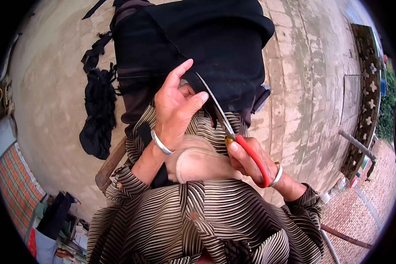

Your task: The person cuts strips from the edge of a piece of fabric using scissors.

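Note:
Black cloth (215, 48) is spread over the lap. My left hand (174, 108), with a silver bangle at its wrist, holds the cloth's near edge between the thumb and curled fingers, while the index finger points outward. My right hand (251, 160) is wrapped round red-handled scissors (256, 159). Their long metal blades point up and left, one lying over the cloth just right of my left thumb. A narrow dark piece of cloth hangs beside the blades. The lower parts of the right fingers are hidden behind the handle.
Crumpled black cloth scraps (99, 112) lie on the pale ground to the left. A wooden seat edge (112, 163) shows beside the lap. At the far left are a plaid cloth (17, 189) and piled items. To the right stand a pierced wall (366, 101) and a metal pipe (356, 144).

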`<state>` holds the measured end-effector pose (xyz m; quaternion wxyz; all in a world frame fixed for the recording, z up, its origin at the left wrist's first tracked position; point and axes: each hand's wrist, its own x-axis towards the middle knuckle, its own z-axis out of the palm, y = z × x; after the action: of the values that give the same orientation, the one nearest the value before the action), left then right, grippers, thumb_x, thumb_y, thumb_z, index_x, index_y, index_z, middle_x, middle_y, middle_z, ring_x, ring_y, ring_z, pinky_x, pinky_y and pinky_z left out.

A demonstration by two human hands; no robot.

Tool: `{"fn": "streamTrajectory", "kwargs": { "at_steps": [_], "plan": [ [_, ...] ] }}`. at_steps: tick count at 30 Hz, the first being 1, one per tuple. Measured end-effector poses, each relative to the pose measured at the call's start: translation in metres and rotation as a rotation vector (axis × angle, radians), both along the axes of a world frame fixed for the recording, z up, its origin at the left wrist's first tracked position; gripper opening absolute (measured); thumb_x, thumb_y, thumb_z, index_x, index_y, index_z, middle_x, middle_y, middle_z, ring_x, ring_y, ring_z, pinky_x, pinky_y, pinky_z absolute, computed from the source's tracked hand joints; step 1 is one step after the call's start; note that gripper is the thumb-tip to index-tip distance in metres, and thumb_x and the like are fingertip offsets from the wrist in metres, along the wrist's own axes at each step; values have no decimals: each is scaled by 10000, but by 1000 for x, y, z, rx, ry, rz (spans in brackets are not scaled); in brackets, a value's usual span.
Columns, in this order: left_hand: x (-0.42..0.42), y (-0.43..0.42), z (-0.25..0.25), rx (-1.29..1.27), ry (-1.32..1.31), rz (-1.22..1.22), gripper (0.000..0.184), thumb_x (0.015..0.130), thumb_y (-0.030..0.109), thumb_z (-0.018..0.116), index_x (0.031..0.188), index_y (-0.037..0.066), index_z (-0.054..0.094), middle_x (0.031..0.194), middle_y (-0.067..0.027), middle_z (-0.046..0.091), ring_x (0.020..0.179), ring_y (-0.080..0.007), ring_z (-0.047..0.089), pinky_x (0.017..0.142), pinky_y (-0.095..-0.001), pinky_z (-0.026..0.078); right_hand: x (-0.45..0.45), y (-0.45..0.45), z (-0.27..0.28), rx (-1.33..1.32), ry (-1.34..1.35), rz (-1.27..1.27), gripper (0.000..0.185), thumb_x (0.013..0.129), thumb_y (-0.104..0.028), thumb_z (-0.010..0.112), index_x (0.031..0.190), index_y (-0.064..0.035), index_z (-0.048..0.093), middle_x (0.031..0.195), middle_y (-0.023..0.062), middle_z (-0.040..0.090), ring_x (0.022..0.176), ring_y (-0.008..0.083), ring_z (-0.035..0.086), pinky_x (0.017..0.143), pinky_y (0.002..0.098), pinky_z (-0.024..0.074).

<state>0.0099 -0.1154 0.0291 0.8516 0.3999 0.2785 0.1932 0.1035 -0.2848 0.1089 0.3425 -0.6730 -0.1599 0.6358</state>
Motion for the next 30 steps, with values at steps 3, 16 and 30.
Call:
{"fn": "streamTrajectory", "kwargs": {
  "at_steps": [3, 16, 30],
  "plan": [
    [0, 1, 1, -23, -3, -27, 662, 798, -105, 584, 1412, -60, 342, 1183, -103, 569, 957, -115, 586, 871, -255, 504, 1, -3, -5, 43, -25, 33, 479, 955, -444, 490, 786, 5, 502, 642, 93, 479, 564, 162, 456, 529, 312, 363],
    [0, 7, 1, 17, -88, -10, 833, 762, -101, 610, 1483, -13, 202, 1091, -82, 545, 861, -106, 571, 800, -248, 494, 9, 6, -9, 82, 3, 69, 517, 940, -472, 538, 865, 39, 509, 751, 137, 486, 728, 234, 491, 697, 359, 407],
    [3, 7, 7, -19, -10, 7, 712, 795, -97, 608, 1438, -34, 309, 1132, -73, 564, 957, -99, 579, 783, -219, 498, -4, 3, -8, -10, -202, 28, 454, 966, -360, 524, 733, 25, 464, 573, 174, 408, 543, 292, 444, 550, 394, 381]
  ]
}}
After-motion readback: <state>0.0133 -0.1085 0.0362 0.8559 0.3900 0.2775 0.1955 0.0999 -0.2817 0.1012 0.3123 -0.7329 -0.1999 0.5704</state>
